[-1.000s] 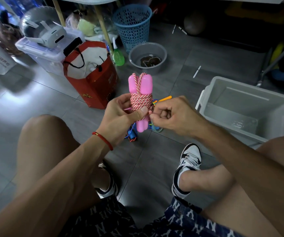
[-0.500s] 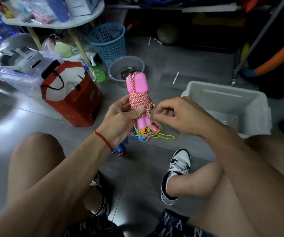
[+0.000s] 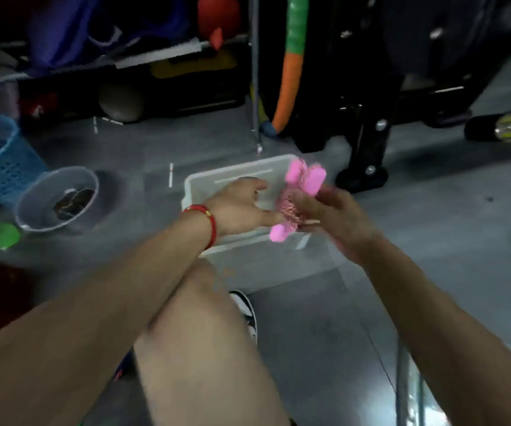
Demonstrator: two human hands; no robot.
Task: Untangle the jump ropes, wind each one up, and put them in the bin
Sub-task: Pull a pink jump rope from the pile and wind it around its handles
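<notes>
The rope (image 3: 294,207) is a tight bundle: two pink handles side by side, their rounded ends poking out top and bottom, with red-and-white cord wound thickly round the middle. It is motion-blurred and tilted, held above the white bin (image 3: 205,182) on the grey floor. The right hand (image 3: 328,216) grips it round the wound middle, fingers curled. The left hand (image 3: 239,207), a red band at its wrist, has loosely spread fingers, one fingertip touching the cord.
</notes>
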